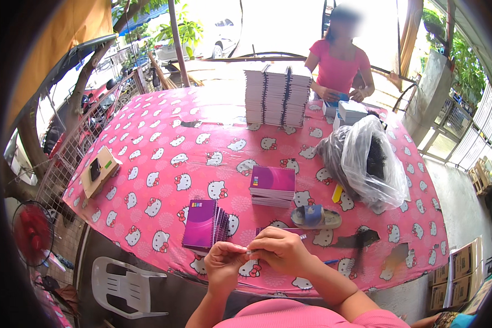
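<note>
Above the near edge of the table, my left hand (224,263) and my right hand (283,250) meet with fingertips pinched together. A small pale thing shows between them, too small to make out. Partly hidden behind my right hand lies a purple notebook (259,230) with a spiral edge. Just beyond my left hand stands a fanned stack of purple spiral notebooks (200,223). Farther off is a neater stack of purple-covered notebooks (273,186).
A blue slipper (315,216) lies right of the notebooks, with a plastic bag (374,164) of dark coils behind it. Tall piles of bound pages (277,95) stand at the back. A person (343,63) handles something blue there. A white chair (127,287) stands lower left.
</note>
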Tool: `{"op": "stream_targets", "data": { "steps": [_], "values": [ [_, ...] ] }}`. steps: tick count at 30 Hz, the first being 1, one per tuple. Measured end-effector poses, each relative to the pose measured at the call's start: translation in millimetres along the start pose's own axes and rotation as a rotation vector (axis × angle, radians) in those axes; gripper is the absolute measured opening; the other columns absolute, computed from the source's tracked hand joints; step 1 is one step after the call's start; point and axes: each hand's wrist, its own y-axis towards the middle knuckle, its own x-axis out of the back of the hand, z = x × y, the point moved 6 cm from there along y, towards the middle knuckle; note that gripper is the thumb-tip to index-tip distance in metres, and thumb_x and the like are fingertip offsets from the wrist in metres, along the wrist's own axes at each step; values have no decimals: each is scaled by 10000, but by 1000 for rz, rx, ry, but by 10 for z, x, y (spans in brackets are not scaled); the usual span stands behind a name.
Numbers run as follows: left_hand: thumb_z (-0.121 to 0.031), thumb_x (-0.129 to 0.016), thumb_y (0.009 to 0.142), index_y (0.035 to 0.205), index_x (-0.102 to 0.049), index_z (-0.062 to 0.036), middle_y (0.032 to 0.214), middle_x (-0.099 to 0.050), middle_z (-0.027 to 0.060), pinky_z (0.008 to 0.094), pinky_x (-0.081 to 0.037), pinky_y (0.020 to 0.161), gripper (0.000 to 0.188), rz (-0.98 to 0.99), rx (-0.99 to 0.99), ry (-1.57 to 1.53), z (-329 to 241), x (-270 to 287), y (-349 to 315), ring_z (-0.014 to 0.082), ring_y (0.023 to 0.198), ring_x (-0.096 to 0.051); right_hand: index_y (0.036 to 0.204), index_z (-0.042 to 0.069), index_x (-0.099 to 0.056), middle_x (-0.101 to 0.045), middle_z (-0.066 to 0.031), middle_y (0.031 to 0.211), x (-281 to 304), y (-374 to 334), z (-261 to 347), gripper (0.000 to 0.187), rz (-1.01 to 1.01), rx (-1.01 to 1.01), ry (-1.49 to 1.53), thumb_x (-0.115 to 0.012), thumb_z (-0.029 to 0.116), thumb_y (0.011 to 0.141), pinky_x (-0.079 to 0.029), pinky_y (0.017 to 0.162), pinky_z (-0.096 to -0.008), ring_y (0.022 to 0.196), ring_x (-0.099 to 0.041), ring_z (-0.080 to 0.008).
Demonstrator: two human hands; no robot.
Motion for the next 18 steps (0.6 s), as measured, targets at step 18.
{"op": "stream_targets", "data": {
  "steps": [18],
  "values": [
    [90, -453, 929, 1305, -446, -57, 1248, -485, 104, 332, -458, 955, 404, -394, -164, -87, -311, 551, 98, 199, 1114, -530, 1207, 39, -548, -596, -56, 913, -445, 341, -944, 434, -362, -332, 262, -746, 161, 840, -444, 620, -251, 771, -564, -104]
  ]
}}
